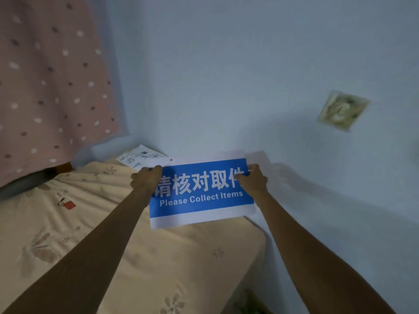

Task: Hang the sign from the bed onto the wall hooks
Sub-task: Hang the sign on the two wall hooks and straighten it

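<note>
A pale blue wall (249,64) fills the upper right of the frame, with a bed (68,223) under a floral cover at lower left. The blue and white sign (201,196) is held at centre frame, above the bed's far corner and close to the wall. The left hand (146,180) is closed on its upper left edge and the right hand (251,180) is closed on its upper right edge; a handwritten paper (140,158) lies just behind.

The sign (201,192) hangs between both hands over the bed (90,223), wall (249,75) behind
</note>
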